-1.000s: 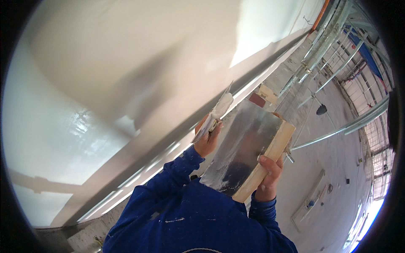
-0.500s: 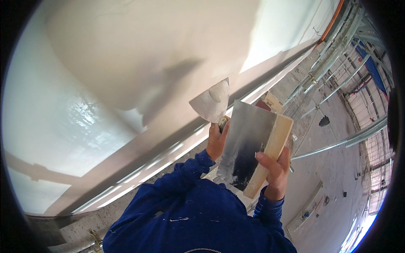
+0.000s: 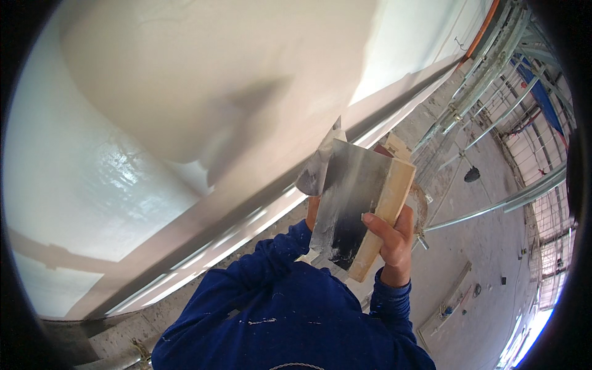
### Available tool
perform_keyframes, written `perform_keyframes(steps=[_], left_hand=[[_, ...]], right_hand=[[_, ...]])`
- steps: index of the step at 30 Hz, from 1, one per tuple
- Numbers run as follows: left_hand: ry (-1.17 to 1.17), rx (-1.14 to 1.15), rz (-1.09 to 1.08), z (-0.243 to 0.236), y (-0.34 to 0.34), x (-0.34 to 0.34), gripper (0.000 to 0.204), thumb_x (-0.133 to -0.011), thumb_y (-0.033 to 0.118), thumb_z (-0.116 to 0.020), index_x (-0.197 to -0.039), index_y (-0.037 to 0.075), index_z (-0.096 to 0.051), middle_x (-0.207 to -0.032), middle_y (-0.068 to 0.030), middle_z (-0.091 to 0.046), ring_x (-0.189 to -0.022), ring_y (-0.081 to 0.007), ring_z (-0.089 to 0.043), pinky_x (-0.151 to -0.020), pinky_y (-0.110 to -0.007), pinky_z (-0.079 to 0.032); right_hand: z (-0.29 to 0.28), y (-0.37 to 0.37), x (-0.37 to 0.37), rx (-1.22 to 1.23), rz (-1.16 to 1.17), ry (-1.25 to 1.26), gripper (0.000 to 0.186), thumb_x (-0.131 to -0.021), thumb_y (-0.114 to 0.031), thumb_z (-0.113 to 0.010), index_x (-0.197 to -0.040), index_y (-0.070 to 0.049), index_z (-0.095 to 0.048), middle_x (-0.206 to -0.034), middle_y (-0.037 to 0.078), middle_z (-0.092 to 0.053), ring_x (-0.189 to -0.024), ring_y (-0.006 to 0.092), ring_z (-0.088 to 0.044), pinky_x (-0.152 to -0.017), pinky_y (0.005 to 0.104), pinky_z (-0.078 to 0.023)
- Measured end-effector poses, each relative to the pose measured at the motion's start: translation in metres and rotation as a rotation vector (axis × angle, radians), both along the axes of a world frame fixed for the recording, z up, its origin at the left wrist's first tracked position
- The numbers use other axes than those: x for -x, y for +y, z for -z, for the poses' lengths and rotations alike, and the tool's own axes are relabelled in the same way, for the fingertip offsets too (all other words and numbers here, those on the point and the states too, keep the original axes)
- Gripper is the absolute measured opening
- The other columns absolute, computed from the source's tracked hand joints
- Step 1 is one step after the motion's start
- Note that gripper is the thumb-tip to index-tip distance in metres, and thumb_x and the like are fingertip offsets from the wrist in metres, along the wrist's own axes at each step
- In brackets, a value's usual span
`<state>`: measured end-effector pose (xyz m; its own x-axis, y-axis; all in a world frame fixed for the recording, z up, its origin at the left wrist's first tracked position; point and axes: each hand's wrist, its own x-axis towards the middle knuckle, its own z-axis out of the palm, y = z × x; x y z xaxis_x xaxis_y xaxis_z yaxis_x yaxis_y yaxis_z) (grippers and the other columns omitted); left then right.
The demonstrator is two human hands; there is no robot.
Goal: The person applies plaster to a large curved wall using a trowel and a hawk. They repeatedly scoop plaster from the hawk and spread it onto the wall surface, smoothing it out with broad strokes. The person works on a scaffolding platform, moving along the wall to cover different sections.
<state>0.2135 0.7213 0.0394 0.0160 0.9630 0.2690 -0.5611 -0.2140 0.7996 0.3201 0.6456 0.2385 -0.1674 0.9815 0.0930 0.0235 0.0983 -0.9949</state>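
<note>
My right hand (image 3: 393, 243) grips the wooden back (image 3: 398, 185) of a wide steel plastering blade (image 3: 348, 191), thumb over the front, with white smears on the metal. My left hand (image 3: 313, 211) is mostly hidden behind the blades, holding a putty knife (image 3: 311, 176) upright. The knife's metal head lies at the wide blade's upper left edge, touching or overlapping it. Both tools are held in front of a smooth, pale wall (image 3: 216, 55), which has a glossy patch at the left and shadows across it.
Metal scaffold tubes (image 3: 493, 74) curve along the right, with a blue sheet (image 3: 542, 98) beyond. Below lies a grey concrete floor (image 3: 505, 259) with a long board (image 3: 447, 305), small scattered objects and a dark lump (image 3: 472, 174). An orange pipe (image 3: 484, 31) runs at the top right.
The putty knife swung up to show its face, then turned and came against the wide blade's left edge. The wide blade shifted slightly left and up in the last half second.
</note>
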Motion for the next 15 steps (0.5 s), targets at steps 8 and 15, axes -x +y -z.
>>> perform_keyframes(steps=[8,15], left_hand=[[0.121,-0.061,-0.031,-0.001,0.005,0.010,0.061,-0.076,0.008,-0.059,-0.126,0.006,-0.024,-0.097,-0.0148,-0.051,-0.078,-0.0257,-0.055,-0.064,-0.034,-0.046],[0.438,-0.162,-0.183,0.007,0.008,0.031,0.073,-0.074,0.005,-0.060,-0.133,0.009,-0.017,-0.102,-0.0163,-0.050,-0.081,-0.0285,-0.056,-0.066,-0.035,-0.046]], right_hand=[[0.007,0.006,-0.007,-0.034,-0.062,-0.036,0.017,-0.068,-0.008,-0.062,-0.080,0.003,-0.056,-0.065,0.003,-0.055,-0.057,0.0100,-0.050,-0.051,0.0230,-0.039],[0.021,0.006,-0.009,0.036,-0.061,0.028,0.033,-0.065,-0.005,-0.063,-0.095,0.003,-0.052,-0.083,0.007,-0.058,-0.071,0.0127,-0.054,-0.059,0.0242,-0.041]])
